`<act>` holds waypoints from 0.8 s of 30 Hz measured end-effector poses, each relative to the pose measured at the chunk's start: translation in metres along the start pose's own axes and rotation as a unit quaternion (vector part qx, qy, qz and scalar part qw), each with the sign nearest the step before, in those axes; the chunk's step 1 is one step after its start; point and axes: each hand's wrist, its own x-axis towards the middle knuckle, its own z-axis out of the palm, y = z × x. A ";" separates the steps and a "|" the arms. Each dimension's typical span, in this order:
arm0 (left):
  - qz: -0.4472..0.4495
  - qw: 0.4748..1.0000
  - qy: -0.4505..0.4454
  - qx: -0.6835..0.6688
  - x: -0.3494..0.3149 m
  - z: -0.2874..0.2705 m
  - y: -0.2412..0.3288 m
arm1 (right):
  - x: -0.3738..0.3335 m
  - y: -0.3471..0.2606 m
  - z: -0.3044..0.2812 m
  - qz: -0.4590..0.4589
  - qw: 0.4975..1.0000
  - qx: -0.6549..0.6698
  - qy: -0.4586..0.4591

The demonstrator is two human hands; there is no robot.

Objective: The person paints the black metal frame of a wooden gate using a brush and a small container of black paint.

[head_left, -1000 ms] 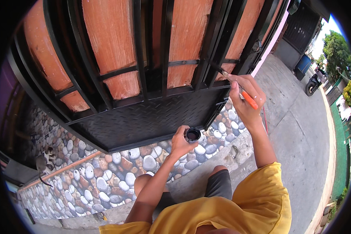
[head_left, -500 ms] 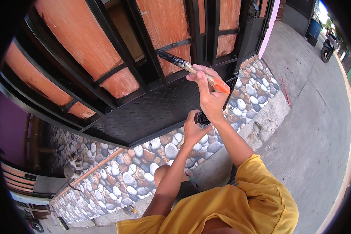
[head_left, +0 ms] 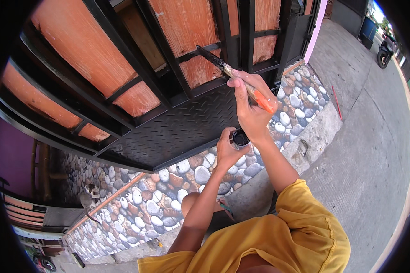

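A paintbrush (head_left: 227,68) with a worn handle, orange at its end, is gripped in my right hand (head_left: 253,102). Black paint coats its bristles, and the tip meets the short black crossbar (head_left: 187,56) of the metal gate (head_left: 141,54). Below it, my left hand (head_left: 228,150) is wrapped round a small cup of black paint (head_left: 240,138), its dark opening facing up. Behind the gate's black bars are orange panels (head_left: 193,27) with streaky, scuffed surfaces. A black patterned metal plate (head_left: 182,129) forms the gate's lower part.
Pebble-patterned flooring (head_left: 168,200) runs along the gate's foot, bordered by a concrete edge (head_left: 321,136). A cat (head_left: 87,198) is at the left. On the pavement lies a thin red stick (head_left: 336,102). A motorcycle (head_left: 385,52) and a blue drum (head_left: 368,31) stand far right.
My right hand has shifted slightly right and down. The brush tip has slid rightward and up along the crossbar. My left hand still holds the paint cup, now a little more in sight.
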 end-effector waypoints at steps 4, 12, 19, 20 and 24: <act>-0.013 0.997 -0.024 0.070 0.002 -0.001 0.007 | -0.003 -0.005 0.014 -0.021 0.999 0.040 -0.022; 0.020 1.000 -0.001 -0.015 -0.001 0.000 0.005 | 0.000 0.005 0.002 -0.101 0.993 -0.058 0.011; 0.013 1.000 0.008 0.009 -0.002 0.002 0.015 | -0.012 0.005 0.000 -0.158 0.979 -0.128 0.002; 0.015 1.000 0.007 0.009 -0.002 0.003 0.016 | -0.012 0.010 0.002 -0.159 0.979 -0.124 0.018; 0.024 0.996 -0.026 0.077 0.000 0.001 0.004 | -0.024 0.008 0.017 -0.133 0.985 -0.106 -0.003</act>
